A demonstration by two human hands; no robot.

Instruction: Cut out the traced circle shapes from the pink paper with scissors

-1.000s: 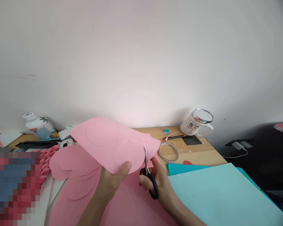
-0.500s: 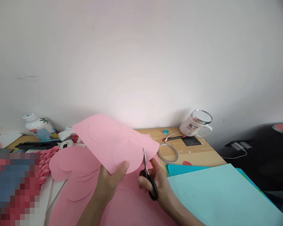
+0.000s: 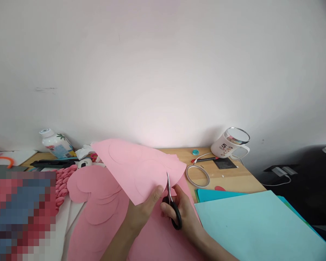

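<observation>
A pink sheet of paper (image 3: 141, 163) with faint drawn curves is raised above the desk. My left hand (image 3: 143, 212) pinches its lower edge, thumb on top and the other fingers hidden underneath. In my right hand (image 3: 182, 208) are black-handled scissors (image 3: 175, 212), their blades pointing up and set into the paper at a cut along a curved line. The thumb and fingers are around the handles. Beneath both hands lies more pink paper (image 3: 157, 239). Several rounded pink cut-outs (image 3: 97, 185) overlap to the left.
Light blue paper (image 3: 250, 221) is stacked at the right. Behind it are a coiled white cable (image 3: 197, 176), a red-and-black pen (image 3: 205, 159), a dark card (image 3: 225, 163) and a white mug (image 3: 228, 145). A white bottle (image 3: 55, 143) and pink braided yarn (image 3: 62, 185) are at the left.
My left hand has shifted right along the paper's lower edge, closer to the scissors. The blades remain in the paper. The whole view has moved slightly, with the background sliding right.
</observation>
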